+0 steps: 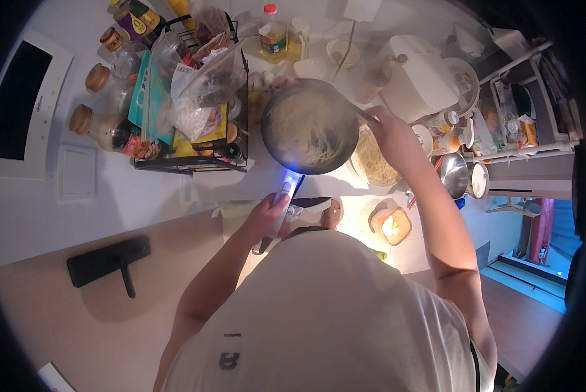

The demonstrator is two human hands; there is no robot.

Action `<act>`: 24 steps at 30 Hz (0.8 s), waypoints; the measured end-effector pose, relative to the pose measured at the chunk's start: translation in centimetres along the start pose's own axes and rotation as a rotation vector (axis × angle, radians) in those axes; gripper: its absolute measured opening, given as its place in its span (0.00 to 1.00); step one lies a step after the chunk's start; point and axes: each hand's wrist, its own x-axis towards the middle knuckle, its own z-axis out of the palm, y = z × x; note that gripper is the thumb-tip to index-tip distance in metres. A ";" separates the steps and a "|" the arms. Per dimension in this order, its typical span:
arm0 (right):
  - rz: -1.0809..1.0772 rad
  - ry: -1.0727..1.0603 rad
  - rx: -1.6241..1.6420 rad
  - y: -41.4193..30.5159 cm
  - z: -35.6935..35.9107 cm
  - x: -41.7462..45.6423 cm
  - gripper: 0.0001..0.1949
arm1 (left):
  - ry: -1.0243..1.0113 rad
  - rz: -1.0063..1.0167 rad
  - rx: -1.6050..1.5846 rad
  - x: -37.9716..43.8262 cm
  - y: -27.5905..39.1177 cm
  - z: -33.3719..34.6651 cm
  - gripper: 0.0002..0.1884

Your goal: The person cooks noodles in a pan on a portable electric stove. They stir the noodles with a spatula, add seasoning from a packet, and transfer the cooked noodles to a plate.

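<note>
A dark round pan [278,142] stands before me, with pale noodle-like strands [307,122] in it and some haze over them. My left hand [269,213] grips a white handheld device [287,201], its small blue light just below the pan's near rim; the hand hides part of it. My right hand [396,139] is closed on a dark, thin handle or utensil [366,116] at the pan's right rim; its far part is blurred. Beside the pan, under my right forearm, lies a round container of noodles [373,159].
At left is a black wire rack [190,166] with bags and packets, with glass jars [119,134] beside it. Behind stand an oil bottle [273,36] and a white appliance [420,78]. Metal bowl [453,175] and bottles [445,142] are at right. A bin [400,226] stands on the floor.
</note>
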 end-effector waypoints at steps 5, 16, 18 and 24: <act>-0.150 -0.143 -0.061 -3.5 0.2 1.4 0.14 | 0.033 -0.324 -0.143 -0.6 6.8 0.0 0.30; -0.274 -0.095 -0.151 -0.9 -1.5 -2.4 0.13 | -0.002 -0.322 -0.249 -0.9 7.5 -0.5 0.29; -0.232 -0.049 -0.152 -1.5 -0.1 -0.4 0.14 | -0.015 -0.308 -0.222 -0.6 7.2 -0.6 0.29; -0.405 -0.226 -0.299 -3.5 1.5 -1.8 0.16 | -0.007 -0.297 -0.159 -0.5 7.2 -0.6 0.28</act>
